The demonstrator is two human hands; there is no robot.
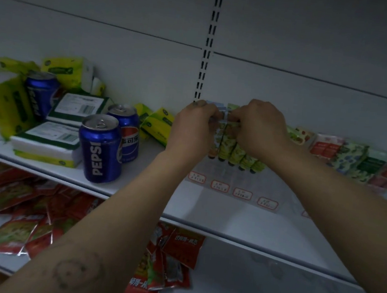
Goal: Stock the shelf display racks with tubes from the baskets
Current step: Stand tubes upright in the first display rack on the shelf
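Two bare forearms were recorded reaching over a lower shelf strewn with red sachets (15,199). On the middle shelf (205,209), Pepsi cans (100,148) and tissue packs (45,140) were noted at left. Item: one clear display rack (243,189), price-labelled, set on that shelf, with a row of tubes (237,153) stood in it caps down, touching side by side. The left hand (193,125) and right hand (259,127) were found curled on the flat crimped tops of the leftmost tubes, pinching them. The tubes were judged light, soft-walled and slightly slick. Hold was judged best taken at the stiff crimp or cap, not the squeezable middle. No basket was seen. A slotted upright (209,40) was logged behind.
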